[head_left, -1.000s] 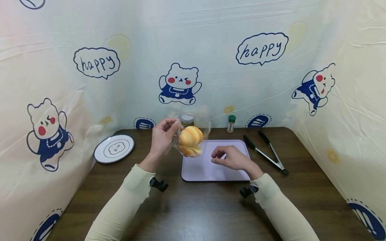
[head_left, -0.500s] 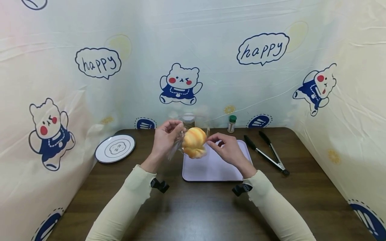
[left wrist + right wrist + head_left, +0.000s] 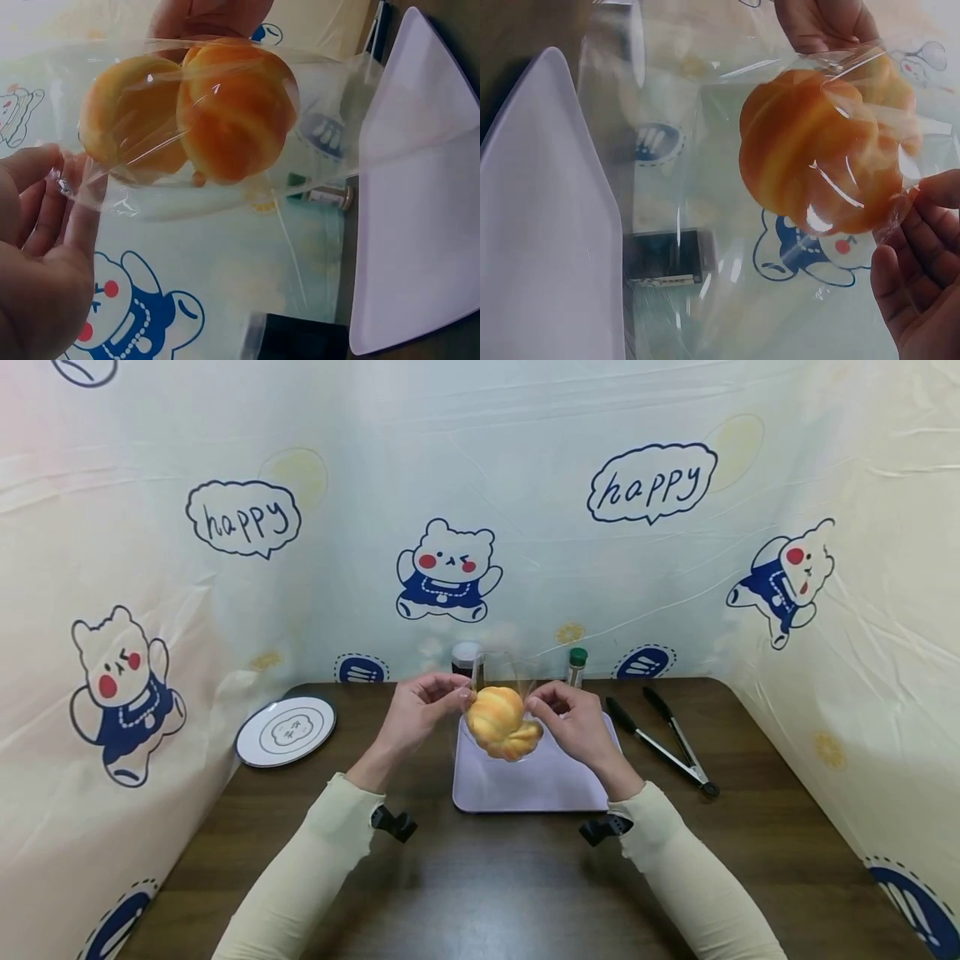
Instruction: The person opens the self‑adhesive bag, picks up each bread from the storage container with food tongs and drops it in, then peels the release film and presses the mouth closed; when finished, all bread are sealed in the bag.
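Note:
A clear plastic bag (image 3: 504, 667) with two golden bread rolls (image 3: 497, 710) inside hangs above the lilac tray (image 3: 532, 793). Its left edge is pinched between thumb and fingers of my left hand (image 3: 416, 714), which shows from close by in the left wrist view. My right hand (image 3: 576, 722) pinches the opposite edge; in the right wrist view, its thumb and fingertips sit on the film beside a roll (image 3: 810, 157). Through the film the rolls lie against each other, one partly behind the other in the right wrist view.
Behind the bag stands a white-lidded jar (image 3: 465, 653), with a green-capped spice shaker (image 3: 577, 667) to its right. Black-and-silver tongs (image 3: 670, 750) lie right of the tray. A white plate (image 3: 251, 743) is at the table's back left. A printed cloth (image 3: 525, 568) encloses the table.
My right hand has come left from over the tray and now pinches the bag. The bag and rolls have shifted right, and the rolls have turned. My left hand keeps its hold.

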Available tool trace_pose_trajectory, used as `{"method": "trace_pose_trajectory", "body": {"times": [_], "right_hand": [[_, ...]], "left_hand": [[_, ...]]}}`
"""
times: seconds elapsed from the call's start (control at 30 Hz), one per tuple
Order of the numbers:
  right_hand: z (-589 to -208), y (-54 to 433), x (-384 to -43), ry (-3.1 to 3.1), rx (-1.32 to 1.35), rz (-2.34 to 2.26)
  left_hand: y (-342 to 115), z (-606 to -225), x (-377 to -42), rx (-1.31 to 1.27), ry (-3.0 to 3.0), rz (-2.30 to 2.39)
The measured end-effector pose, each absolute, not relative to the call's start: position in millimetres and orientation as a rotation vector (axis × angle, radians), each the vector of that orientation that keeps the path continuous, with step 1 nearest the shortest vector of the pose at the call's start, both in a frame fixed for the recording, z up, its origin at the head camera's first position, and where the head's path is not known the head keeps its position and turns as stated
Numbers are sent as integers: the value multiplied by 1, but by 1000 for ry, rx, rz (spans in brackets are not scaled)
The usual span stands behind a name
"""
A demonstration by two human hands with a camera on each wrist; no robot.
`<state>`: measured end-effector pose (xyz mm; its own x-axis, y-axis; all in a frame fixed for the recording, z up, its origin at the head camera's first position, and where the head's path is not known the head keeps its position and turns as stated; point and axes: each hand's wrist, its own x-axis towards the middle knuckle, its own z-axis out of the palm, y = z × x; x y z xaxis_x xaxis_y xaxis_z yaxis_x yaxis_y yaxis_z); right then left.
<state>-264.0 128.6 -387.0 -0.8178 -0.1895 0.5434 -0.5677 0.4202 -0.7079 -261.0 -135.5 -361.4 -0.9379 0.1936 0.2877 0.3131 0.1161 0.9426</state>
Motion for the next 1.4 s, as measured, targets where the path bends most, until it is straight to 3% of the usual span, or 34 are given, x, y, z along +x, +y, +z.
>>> {"method": "trace_pose_trajectory", "body": {"times": [0.37, 0.67, 1.17, 1.4], "right_hand": [[-383, 142, -266, -2282, 516, 1427], [-383, 143, -268, -2255, 536, 1442], [-382, 146, -270, -2280, 460, 1440], [-383, 141, -269, -2312, 519, 1460]], "left_hand": [[-142, -362, -264, -219, -2233, -1940], [-144, -358, -262, -328, -2348, -1978], [-149, -360, -266, -234, -2391, -1687], [-137, -356, -262, -390, -2358, -1706]]}}
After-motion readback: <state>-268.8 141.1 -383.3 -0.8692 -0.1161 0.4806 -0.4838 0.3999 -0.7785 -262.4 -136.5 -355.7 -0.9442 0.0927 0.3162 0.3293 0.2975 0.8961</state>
